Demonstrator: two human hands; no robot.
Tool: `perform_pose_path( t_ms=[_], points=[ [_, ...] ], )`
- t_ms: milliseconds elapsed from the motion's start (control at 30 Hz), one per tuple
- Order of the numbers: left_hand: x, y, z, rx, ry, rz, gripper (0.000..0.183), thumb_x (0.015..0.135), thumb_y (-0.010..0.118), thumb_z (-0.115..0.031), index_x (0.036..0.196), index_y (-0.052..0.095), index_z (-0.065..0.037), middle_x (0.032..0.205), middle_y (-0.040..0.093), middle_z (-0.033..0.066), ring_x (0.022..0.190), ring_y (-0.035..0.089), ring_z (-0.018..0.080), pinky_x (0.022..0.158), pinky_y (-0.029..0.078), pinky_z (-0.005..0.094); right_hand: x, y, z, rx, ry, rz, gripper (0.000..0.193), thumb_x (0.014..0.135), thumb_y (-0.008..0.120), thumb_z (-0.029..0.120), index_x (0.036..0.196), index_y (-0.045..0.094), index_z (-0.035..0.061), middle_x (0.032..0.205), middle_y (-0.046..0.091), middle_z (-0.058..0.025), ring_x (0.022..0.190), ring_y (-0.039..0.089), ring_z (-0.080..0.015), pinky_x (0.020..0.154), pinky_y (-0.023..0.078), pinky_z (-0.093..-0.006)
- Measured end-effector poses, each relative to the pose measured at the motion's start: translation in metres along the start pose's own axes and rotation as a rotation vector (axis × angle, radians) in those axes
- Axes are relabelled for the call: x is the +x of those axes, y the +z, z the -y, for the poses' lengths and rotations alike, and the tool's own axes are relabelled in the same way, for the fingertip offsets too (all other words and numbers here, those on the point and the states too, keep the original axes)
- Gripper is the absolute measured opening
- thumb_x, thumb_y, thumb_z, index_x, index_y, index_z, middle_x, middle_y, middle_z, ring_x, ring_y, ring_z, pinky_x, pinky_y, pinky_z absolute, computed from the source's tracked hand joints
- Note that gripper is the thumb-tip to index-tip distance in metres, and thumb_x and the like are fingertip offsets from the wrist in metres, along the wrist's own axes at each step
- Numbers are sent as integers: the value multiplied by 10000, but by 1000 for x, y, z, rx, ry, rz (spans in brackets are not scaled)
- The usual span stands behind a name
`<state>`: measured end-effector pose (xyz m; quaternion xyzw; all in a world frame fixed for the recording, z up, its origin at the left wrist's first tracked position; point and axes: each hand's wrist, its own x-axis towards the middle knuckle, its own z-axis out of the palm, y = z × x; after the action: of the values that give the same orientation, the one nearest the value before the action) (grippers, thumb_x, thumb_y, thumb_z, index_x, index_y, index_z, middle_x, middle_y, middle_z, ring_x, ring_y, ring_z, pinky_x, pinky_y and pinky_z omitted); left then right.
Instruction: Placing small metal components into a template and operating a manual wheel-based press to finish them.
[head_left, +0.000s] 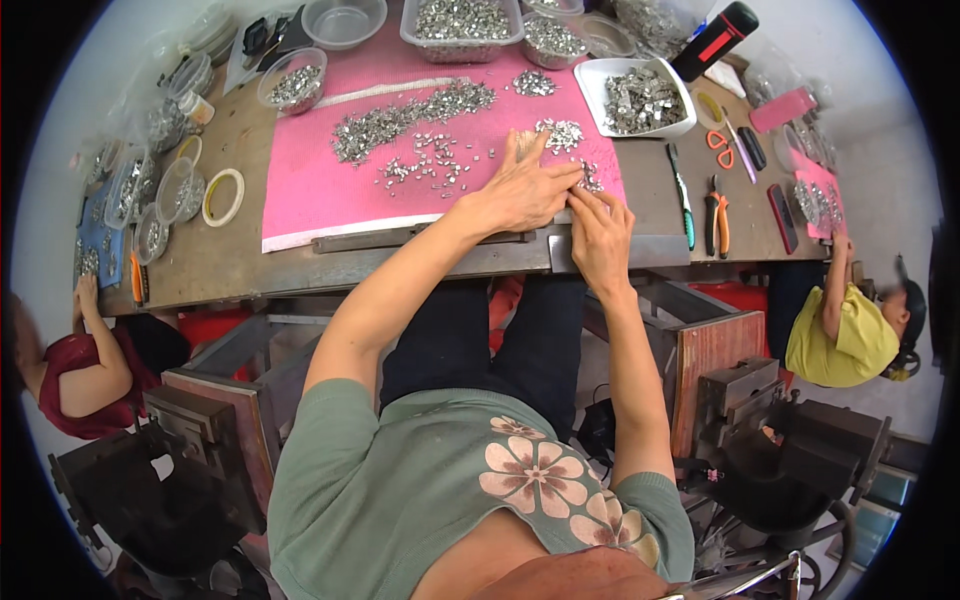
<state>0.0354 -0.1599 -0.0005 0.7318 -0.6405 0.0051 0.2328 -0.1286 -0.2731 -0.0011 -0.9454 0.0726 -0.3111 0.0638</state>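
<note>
My left hand (522, 190) reaches over a pink mat (300, 190), palm down, with its fingers stretched and spread. Two of its fingers point toward a small pile of shiny metal pieces (562, 134); the others meet the fingertips of my right hand (602, 235). That hand is bent at the mat's front edge, its fingers drawn together, and whatever lies between the tips is hidden. A few small metal bits (590, 178) lie just beyond the fingertips. Left of my hands, loose metal pieces (432, 160) are scattered before a longer heap (410, 115).
Behind stand a white tray (690, 122) of metal parts, filled plastic tubs (408, 35) and a black bottle (715, 42). Tweezers (680, 185), pliers (716, 215) and orange scissors (720, 148) lie at right. Tape rolls (238, 190) are at left. Co-workers sit on both sides.
</note>
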Motion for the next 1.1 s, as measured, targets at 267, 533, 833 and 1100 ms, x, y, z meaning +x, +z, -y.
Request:
perform_pose_path(
  t_ms=[267, 533, 833, 1100],
  points=[
    [-23, -17, 4, -286, -97, -359, 161, 875, 698, -150, 1024, 750, -115, 1016, 725, 32, 1080, 596, 270, 1003, 360, 551, 4, -8, -12, 289, 167, -98, 170, 867, 686, 3, 1023, 721, 61, 1050, 710, -63, 979, 640, -263, 873, 451, -377],
    [-6, -7, -10, -122, -120, -324, 78, 833, 725, -149, 902, 715, -115, 940, 679, 53, 1030, 576, 269, 987, 342, 508, 6, -4, -14, 261, 190, -99, 151, 837, 724, 32, 977, 716, 86, 943, 650, -58, 929, 602, -268, 815, 428, -392],
    [0, 4, -5, -44, -106, -320, 105, 833, 720, -160, 913, 727, -93, 944, 665, 65, 1065, 563, 285, 995, 334, 519, 25, 16, -8, 171, 130, -74, 109, 848, 749, 80, 953, 732, 98, 845, 603, -45, 878, 588, -243, 781, 405, -390],
    [0, 3, -13, -7, -128, -327, 105, 856, 724, -169, 948, 727, -120, 935, 630, 43, 1015, 576, 253, 1023, 317, 524, 20, 13, -16, 104, 108, -75, 120, 809, 762, 107, 909, 696, 99, 878, 606, -53, 900, 592, -249, 808, 404, -399]
  ],
)
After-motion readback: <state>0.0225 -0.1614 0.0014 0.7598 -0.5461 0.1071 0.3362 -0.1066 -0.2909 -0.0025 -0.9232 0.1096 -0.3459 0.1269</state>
